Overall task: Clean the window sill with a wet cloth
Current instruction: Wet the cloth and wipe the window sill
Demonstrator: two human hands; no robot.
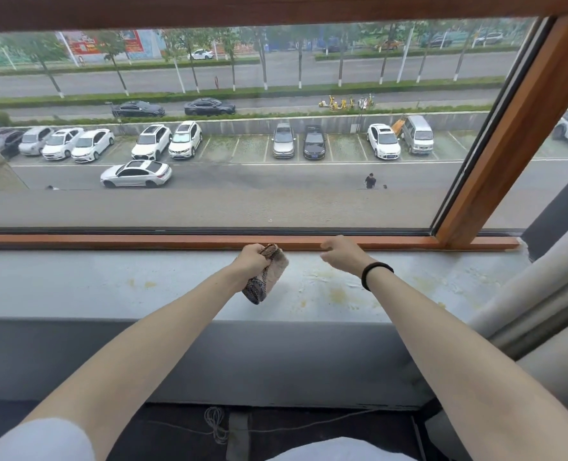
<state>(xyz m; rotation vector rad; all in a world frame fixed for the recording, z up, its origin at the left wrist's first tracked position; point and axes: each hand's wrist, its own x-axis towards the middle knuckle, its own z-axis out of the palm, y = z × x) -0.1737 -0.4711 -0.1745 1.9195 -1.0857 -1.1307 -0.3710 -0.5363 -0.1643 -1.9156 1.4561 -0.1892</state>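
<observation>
ok so everything here is relative to the window sill [76, 284], the pale grey-white ledge running across the whole width

Left end of the sill is just bare painted surface with a couple of small yellowish spots [139, 283]. Along the back edge of the sill sits the orange-brown wooden frame rail [109, 241], glass above it, with a car park [183, 141] outside.

Over the middle of the sill, the left hand [251, 259] has its fingers curled tight round a bunched-up cloth [269, 276]. It's a grey/pink woven thing, and the loose end hangs down from the fist toward the front half of the sill. Can't tell if that end actually touches the surface.

Just right of that, the right hand [341, 252] is up at the back edge of the sill by the rail. Its fingers are bent loosely and close together, holding nothing I can see, and whether they touch the rail I can't tell. There's a black band [375, 274] on that wrist.

Under and right of that wrist the sill has bigger yellow stains [337, 294] and flaky paint.

At the right end of the sill there's a pale rolled-up thing [525, 294] leaning diagonally across it
</observation>
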